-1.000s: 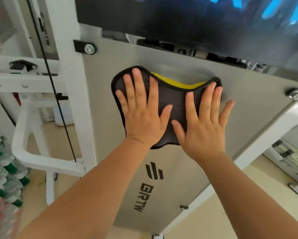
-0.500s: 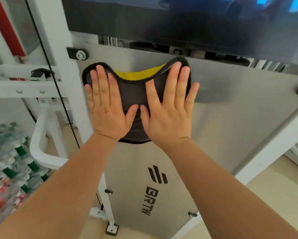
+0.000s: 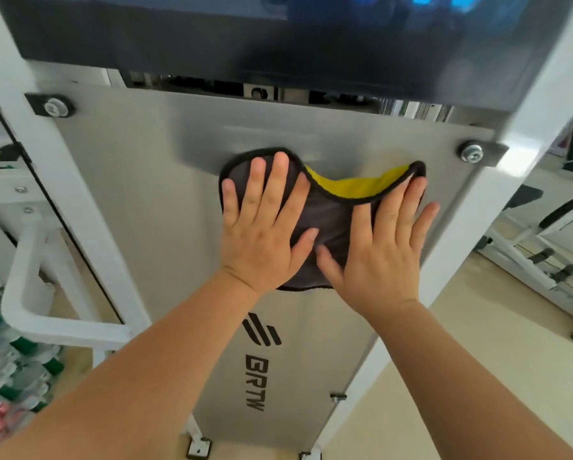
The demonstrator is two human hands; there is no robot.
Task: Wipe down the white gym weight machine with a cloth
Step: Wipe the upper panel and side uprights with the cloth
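Wipe pass: left grip (image 3: 261,234) and right grip (image 3: 381,257) flat on grey-yellow cloth (image 3: 328,220).
Fingers straight, gripping nothing; cloth pinned under both palms against weight machine's steel panel (image 3: 152,200), yellow fold between fingertips, BRTW logo (image 3: 261,360) below grips.

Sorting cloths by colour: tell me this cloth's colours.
The cloth is dark grey, black-edged, with a yellow underside showing at the top; head view.

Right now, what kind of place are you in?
Probably a gym: a white-framed weight machine, more exercise equipment at the right, and bottled water stacked at the left.
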